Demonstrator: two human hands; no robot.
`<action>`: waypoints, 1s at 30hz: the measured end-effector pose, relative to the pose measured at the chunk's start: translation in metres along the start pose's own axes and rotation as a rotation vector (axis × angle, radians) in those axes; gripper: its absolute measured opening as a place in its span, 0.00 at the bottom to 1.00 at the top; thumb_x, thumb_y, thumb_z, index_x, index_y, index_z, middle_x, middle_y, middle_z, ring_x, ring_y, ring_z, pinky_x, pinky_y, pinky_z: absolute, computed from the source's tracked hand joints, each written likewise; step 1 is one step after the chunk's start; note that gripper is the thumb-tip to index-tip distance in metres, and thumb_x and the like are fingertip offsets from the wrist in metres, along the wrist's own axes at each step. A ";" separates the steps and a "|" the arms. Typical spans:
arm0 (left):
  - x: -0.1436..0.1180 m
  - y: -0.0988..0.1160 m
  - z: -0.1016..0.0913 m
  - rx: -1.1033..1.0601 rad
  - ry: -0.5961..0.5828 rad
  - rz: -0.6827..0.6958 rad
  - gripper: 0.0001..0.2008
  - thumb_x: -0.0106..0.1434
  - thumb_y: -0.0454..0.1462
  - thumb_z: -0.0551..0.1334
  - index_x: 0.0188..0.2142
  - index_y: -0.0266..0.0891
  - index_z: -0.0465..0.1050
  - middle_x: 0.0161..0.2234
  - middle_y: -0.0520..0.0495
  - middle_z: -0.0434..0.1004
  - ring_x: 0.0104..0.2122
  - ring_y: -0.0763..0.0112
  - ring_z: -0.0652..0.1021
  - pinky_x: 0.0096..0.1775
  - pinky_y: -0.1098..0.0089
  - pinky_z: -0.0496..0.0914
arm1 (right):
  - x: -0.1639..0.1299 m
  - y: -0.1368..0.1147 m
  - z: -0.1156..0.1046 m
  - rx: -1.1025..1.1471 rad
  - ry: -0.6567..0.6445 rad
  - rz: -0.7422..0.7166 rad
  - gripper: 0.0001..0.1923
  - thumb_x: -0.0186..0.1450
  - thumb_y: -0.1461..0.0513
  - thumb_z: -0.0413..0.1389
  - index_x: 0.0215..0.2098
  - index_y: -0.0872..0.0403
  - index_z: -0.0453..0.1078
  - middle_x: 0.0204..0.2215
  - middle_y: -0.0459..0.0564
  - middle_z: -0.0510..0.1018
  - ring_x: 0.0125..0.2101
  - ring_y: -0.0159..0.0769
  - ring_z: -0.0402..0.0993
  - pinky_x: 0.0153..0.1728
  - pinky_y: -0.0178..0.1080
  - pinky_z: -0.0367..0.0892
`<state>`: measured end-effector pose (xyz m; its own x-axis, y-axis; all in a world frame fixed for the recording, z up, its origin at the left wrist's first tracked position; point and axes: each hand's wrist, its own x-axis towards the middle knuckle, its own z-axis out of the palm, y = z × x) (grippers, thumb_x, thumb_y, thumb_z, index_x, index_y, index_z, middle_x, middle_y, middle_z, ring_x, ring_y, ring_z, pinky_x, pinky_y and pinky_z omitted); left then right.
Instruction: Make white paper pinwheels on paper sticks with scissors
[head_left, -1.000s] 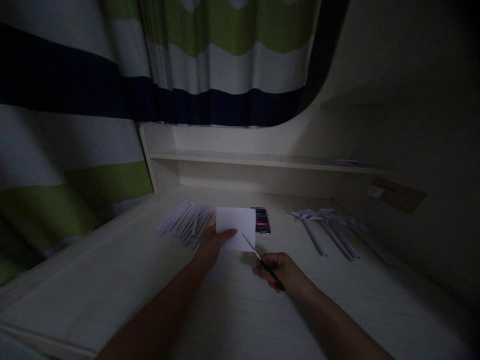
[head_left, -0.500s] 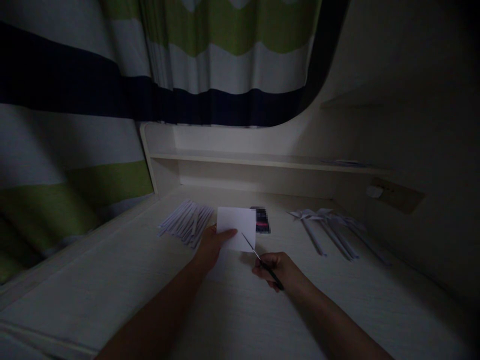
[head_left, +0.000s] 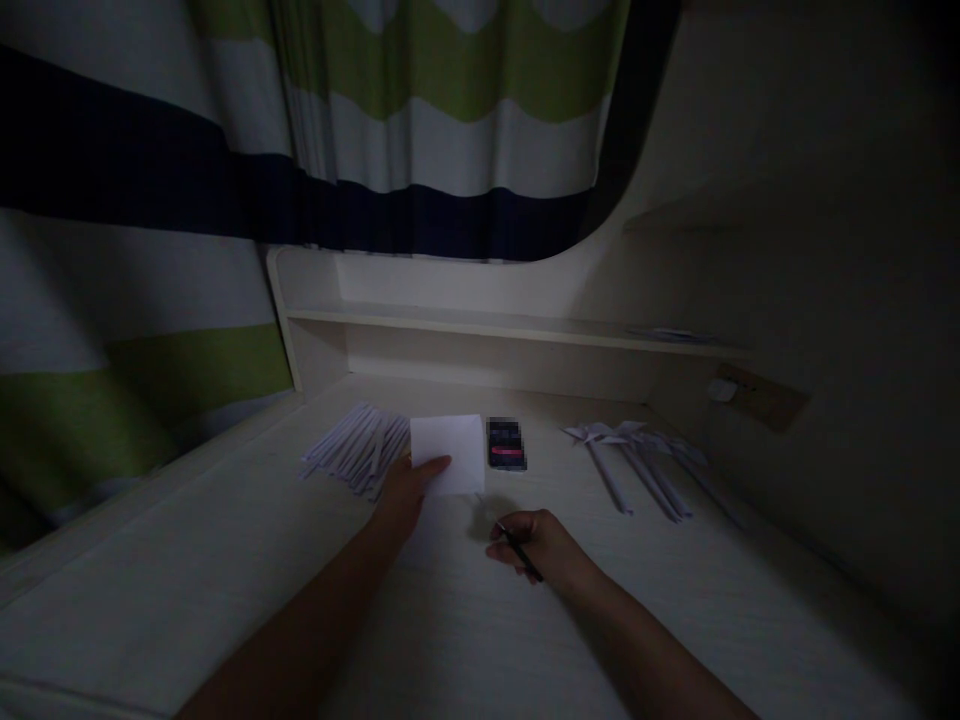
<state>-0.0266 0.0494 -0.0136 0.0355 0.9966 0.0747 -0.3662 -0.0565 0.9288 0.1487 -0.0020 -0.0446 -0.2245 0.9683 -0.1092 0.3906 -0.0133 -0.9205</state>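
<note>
Our left hand (head_left: 405, 495) pinches the white paper sheet (head_left: 448, 453), while at its 4 o'clock our right hand (head_left: 534, 545) is closed around the scissors (head_left: 510, 538) above the surface (head_left: 225, 560).

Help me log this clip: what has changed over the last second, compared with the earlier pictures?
The right hand has drawn the scissors back from the white paper; the blades, earlier at the paper's lower right corner, now sit just below it and look blurred. The view has also shifted slightly. The left hand keeps its hold on the paper, and the paper strips and folded paper pieces lie as before.
</note>
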 end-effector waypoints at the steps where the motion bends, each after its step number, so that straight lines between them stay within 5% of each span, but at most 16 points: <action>1: 0.001 0.000 0.000 -0.003 0.018 0.011 0.14 0.43 0.35 0.65 0.32 0.34 0.73 0.29 0.45 0.77 0.26 0.67 0.75 0.29 0.71 0.68 | 0.002 0.003 -0.001 -0.050 0.038 -0.006 0.11 0.48 0.57 0.56 0.26 0.56 0.67 0.10 0.37 0.61 0.10 0.24 0.56 0.12 0.28 0.54; 5: 0.003 -0.005 -0.002 0.018 0.031 0.011 0.16 0.43 0.36 0.65 0.33 0.33 0.72 0.30 0.43 0.77 0.28 0.64 0.76 0.31 0.68 0.68 | 0.008 0.014 -0.005 -0.342 0.209 -0.072 0.14 0.45 0.62 0.59 0.31 0.53 0.68 0.21 0.43 0.73 0.23 0.31 0.69 0.23 0.30 0.60; 9: 0.003 -0.012 -0.003 0.077 -0.005 0.005 0.16 0.43 0.37 0.65 0.33 0.31 0.73 0.32 0.40 0.77 0.30 0.62 0.76 0.32 0.68 0.69 | 0.006 0.015 -0.008 -0.581 0.222 -0.030 0.17 0.49 0.63 0.55 0.38 0.53 0.65 0.27 0.47 0.76 0.28 0.35 0.71 0.27 0.32 0.59; 14: 0.003 -0.018 -0.004 0.097 -0.059 -0.020 0.18 0.43 0.38 0.65 0.35 0.31 0.72 0.32 0.39 0.77 0.30 0.60 0.76 0.33 0.65 0.69 | 0.001 0.008 -0.007 -0.847 0.225 -0.110 0.09 0.53 0.63 0.50 0.33 0.54 0.68 0.30 0.49 0.75 0.32 0.36 0.70 0.31 0.33 0.57; 30: 0.002 -0.020 -0.001 0.082 -0.030 -0.081 0.18 0.43 0.38 0.65 0.34 0.31 0.72 0.31 0.39 0.77 0.28 0.62 0.76 0.30 0.67 0.69 | -0.002 0.002 0.007 -0.961 0.233 -0.029 0.13 0.57 0.61 0.47 0.33 0.57 0.71 0.32 0.57 0.71 0.31 0.41 0.70 0.33 0.40 0.59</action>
<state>-0.0198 0.0523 -0.0326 0.0904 0.9959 0.0083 -0.2839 0.0178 0.9587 0.1435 -0.0057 -0.0485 -0.1047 0.9913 0.0797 0.9694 0.1196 -0.2144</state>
